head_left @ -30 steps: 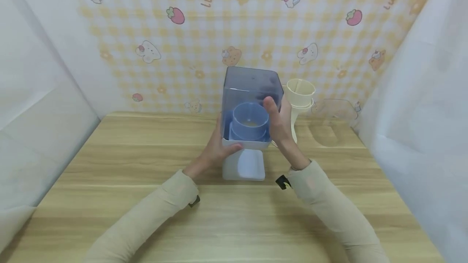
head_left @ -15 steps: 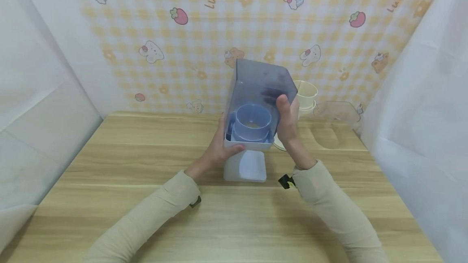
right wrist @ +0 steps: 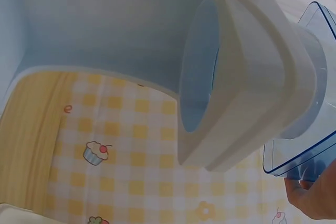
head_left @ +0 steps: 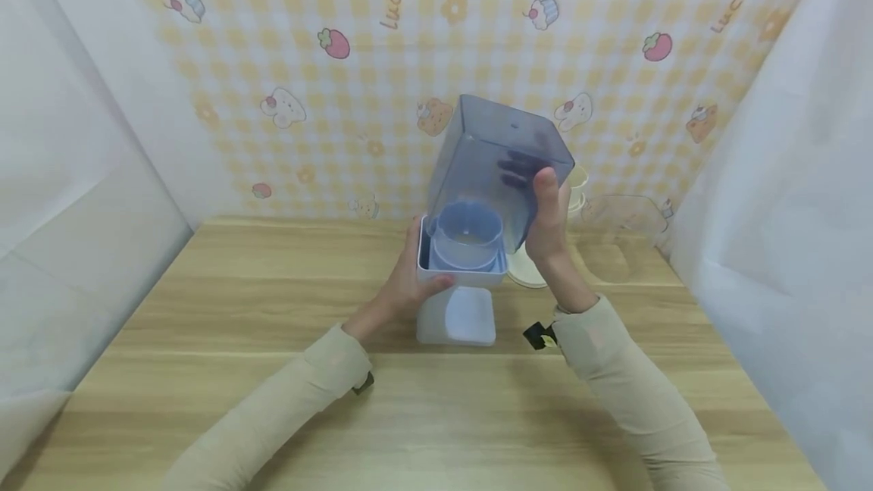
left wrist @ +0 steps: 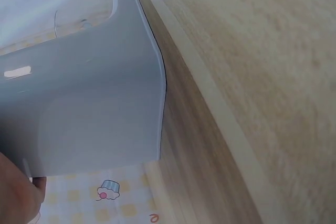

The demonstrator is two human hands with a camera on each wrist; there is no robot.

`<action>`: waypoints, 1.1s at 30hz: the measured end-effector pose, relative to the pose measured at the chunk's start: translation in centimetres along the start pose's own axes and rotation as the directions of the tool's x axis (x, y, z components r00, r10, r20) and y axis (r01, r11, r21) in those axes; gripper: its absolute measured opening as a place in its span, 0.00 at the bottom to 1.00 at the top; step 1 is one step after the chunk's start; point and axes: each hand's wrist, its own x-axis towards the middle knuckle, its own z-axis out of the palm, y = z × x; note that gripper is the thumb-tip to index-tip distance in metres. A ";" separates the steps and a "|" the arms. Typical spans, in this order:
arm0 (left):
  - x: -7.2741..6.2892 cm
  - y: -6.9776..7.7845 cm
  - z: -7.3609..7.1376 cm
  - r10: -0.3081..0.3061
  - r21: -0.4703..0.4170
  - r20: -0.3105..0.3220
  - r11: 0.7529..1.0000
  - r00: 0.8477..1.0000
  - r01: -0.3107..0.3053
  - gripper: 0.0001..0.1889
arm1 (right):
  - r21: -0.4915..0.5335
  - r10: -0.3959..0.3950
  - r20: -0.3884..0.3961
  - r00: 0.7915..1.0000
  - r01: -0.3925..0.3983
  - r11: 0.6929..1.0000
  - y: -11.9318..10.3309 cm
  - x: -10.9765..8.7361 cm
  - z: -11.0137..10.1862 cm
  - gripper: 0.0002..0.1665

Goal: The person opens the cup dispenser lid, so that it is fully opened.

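My left hand [head_left: 402,286] grips the rim of a white C-shaped dispenser stand [head_left: 431,320], thumb across the front. A round, translucent blue cup [head_left: 467,256] rises from the stand's upper part. Over it tilts a clear blue-grey box [head_left: 501,131], its lower edge overlapping the cup in the head view. My right hand [head_left: 548,222] holds this box by its right side, with fingers showing through the wall. In the right wrist view, the box [right wrist: 299,163] sits off the end of the stand's head [right wrist: 247,87]. The left wrist view shows the stand's smooth back [left wrist: 100,108].
Behind my right hand stands a cream stand with a ring-shaped top [head_left: 578,182] and a round base [head_left: 527,271]. A clear container [head_left: 624,237] lies right of it on the wooden table [head_left: 273,286]. Checked cloth hangs behind, with white sheets at both sides.
My right hand has moved up and right with the clear box, which now tilts further and stands off the stand's rim on the right. My left hand stays on the stand.
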 end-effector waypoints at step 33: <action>-7.2 2.8 -5.3 0.081 -0.086 0.071 0.993 0.994 -0.075 0.62 | -0.121 0.072 0.057 0.996 -0.064 0.991 3.5 2.0 1.7 0.62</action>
